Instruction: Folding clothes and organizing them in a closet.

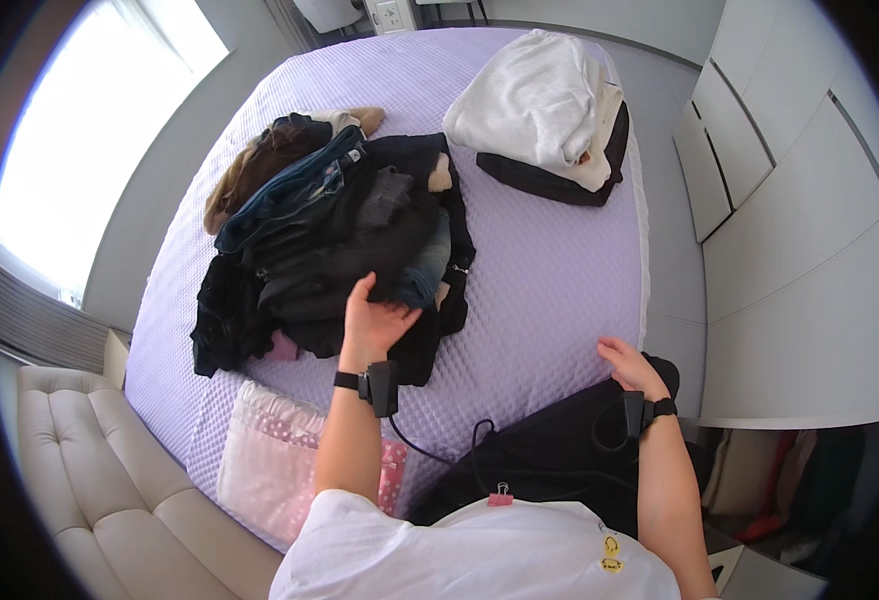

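My left hand [383, 315], palm up with its fingers apart, is at the near edge of a heap of dark clothes [312, 277], by a rolled piece of blue denim [426, 270]. Dark blue jeans [289, 187] and a brown garment [259, 169] lie on the heap's far left part. My right hand [630, 367] is above my black-trousered leg near the bed's right side, its fingers slightly bent and nothing visible in it. Farther off at the right is a folded pile with a light grey sweatshirt [533, 101] on top and a black garment [537, 180] beneath.
Everything lies on a bed with a lilac quilted cover [552, 277]. A pink dotted bag with a clear front [270, 457] lies at the near left, beside a cream tufted headboard [124, 480]. White wardrobe doors [807, 285] stand at right. A black cable [424, 450] runs from my left wrist.
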### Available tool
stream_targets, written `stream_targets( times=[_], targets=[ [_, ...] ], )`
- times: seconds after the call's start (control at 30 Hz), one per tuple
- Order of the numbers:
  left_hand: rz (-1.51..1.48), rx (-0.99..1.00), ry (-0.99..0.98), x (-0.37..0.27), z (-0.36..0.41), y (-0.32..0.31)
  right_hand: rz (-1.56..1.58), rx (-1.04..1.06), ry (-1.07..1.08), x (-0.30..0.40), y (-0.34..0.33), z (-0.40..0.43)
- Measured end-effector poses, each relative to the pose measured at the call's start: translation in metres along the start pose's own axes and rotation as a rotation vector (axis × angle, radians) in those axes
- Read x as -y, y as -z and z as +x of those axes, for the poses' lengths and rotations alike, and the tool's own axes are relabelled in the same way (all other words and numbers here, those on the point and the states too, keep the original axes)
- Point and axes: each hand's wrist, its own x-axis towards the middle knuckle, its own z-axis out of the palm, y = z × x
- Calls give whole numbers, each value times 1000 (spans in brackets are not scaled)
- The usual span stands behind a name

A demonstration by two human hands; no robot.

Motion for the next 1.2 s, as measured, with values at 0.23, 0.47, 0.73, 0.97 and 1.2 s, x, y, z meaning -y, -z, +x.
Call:
stream_targets(
  times=[0.23,0.47,0.73,0.97,1.2],
  targets=[
    [-115,-36,-201,-31,7,-35,97,-3,-4,10,-4,-6],
    [11,163,-96,-27,11,12,31,31,27,-10,-3,17],
    [-356,-202,-252,-7,28,-4,-419,-99,45,23,-29,22],
    [-372,185,-132,-15,33,14,-364,-208,215,42,-75,78],
    [-268,22,-93,-36,39,21,239,552,-225,70,-212,91]
  ],
)
